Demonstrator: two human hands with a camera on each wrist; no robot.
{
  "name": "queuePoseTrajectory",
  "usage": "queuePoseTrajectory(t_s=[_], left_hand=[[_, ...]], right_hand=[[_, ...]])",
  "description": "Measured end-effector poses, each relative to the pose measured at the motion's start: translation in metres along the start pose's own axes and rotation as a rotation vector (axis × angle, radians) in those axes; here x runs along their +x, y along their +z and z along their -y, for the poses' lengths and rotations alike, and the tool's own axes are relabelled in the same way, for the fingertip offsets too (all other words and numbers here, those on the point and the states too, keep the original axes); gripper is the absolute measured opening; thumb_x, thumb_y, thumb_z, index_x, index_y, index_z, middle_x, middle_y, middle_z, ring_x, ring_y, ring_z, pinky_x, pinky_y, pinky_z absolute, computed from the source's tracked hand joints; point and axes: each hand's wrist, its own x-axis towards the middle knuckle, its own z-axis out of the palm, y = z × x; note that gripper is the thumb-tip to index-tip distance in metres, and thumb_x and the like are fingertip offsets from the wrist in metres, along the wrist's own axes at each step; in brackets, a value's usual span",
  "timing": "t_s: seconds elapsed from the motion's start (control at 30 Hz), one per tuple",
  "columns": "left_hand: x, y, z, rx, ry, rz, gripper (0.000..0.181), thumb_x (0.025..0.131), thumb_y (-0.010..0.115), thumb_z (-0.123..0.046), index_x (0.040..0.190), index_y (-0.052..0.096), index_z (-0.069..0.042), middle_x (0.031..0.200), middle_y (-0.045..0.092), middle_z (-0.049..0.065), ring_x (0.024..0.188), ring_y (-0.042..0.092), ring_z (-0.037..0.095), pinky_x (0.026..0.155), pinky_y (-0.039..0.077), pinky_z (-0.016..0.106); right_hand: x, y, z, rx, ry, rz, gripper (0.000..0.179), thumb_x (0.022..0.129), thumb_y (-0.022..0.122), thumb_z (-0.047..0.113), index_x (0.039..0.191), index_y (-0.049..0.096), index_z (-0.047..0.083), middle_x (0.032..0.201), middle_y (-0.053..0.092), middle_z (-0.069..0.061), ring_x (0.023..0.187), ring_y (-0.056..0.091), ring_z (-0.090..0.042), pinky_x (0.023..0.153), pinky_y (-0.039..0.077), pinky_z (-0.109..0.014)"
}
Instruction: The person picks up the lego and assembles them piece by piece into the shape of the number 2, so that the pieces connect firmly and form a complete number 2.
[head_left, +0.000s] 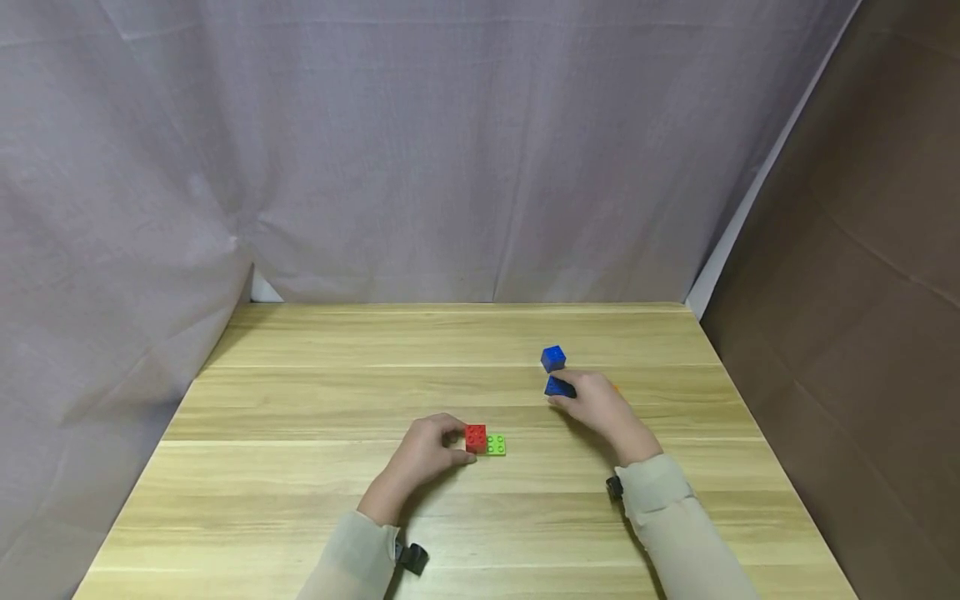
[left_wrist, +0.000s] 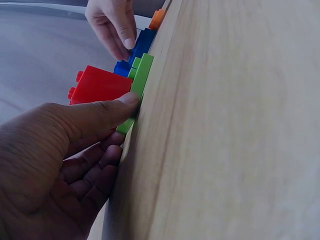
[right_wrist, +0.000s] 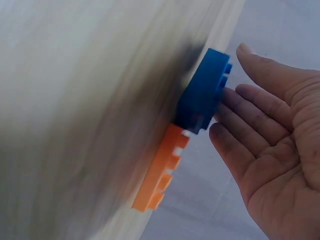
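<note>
A red building block (head_left: 476,438) sits on one end of a flat green block (head_left: 496,445) on the table. My left hand (head_left: 427,450) holds this pair from its left side, the thumb (left_wrist: 112,110) lying along the near side of both. Farther right, my right hand (head_left: 596,404) is over a blue block (head_left: 560,387), partly hiding it. In the right wrist view the fingers and thumb are spread beside that blue block (right_wrist: 204,92), not gripping it. Whether a fingertip touches it I cannot tell. A second blue block (head_left: 553,358) stands just behind.
An orange block (right_wrist: 160,172) lies by the blue one, mostly hidden by the right hand in the head view. The wooden table (head_left: 337,367) ends at a grey curtain (head_left: 375,167) at the back. A brown cloth (head_left: 847,275) hangs at the right.
</note>
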Motion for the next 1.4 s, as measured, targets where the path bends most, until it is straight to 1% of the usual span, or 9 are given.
queuePoseTrajectory(t_s=[0.3,0.47,0.9,1.07,1.4], left_hand=[[0.0,0.0,-0.001,0.012,0.045,-0.021,0.035,0.074,0.091,-0.025,0.105,0.077,-0.015,0.102,0.071,-0.007,0.092,0.063,0.012,0.085,0.053,0.035],[-0.001,-0.001,-0.001,0.004,0.026,-0.015,0.035,0.075,0.09,-0.025,0.106,0.077,-0.016,0.102,0.07,-0.008,0.092,0.062,0.01,0.086,0.052,0.034],[-0.001,0.0,-0.002,0.004,0.019,-0.012,0.035,0.076,0.089,-0.025,0.107,0.077,-0.014,0.104,0.071,-0.006,0.096,0.063,0.013,0.088,0.053,0.037],[-0.001,0.0,-0.002,0.0,0.012,-0.01,0.036,0.076,0.089,-0.024,0.108,0.077,-0.013,0.106,0.071,-0.005,0.097,0.064,0.014,0.089,0.053,0.037],[-0.002,0.0,-0.002,0.003,0.004,-0.012,0.037,0.076,0.09,-0.025,0.108,0.076,-0.014,0.108,0.071,-0.004,0.098,0.064,0.015,0.09,0.053,0.038]], right_hand=[[0.001,0.002,-0.011,-0.031,0.033,0.025,0.048,0.09,0.078,0.022,0.133,0.065,0.004,0.128,0.065,-0.022,0.114,0.064,-0.039,0.097,0.051,-0.055],[0.001,0.004,-0.014,-0.035,0.042,0.031,0.047,0.091,0.077,0.02,0.133,0.065,0.004,0.128,0.065,-0.022,0.115,0.064,-0.039,0.097,0.051,-0.054],[0.002,0.004,-0.015,-0.059,0.051,0.029,0.043,0.092,0.076,0.017,0.131,0.065,0.002,0.125,0.067,-0.022,0.11,0.066,-0.039,0.092,0.054,-0.053],[0.001,0.003,-0.014,-0.053,0.058,0.026,0.044,0.092,0.076,0.018,0.131,0.065,0.002,0.125,0.067,-0.021,0.11,0.066,-0.038,0.093,0.054,-0.053],[0.002,0.002,-0.011,-0.033,0.04,0.025,0.043,0.093,0.075,0.018,0.133,0.065,0.004,0.128,0.065,-0.022,0.112,0.065,-0.039,0.094,0.053,-0.054]])
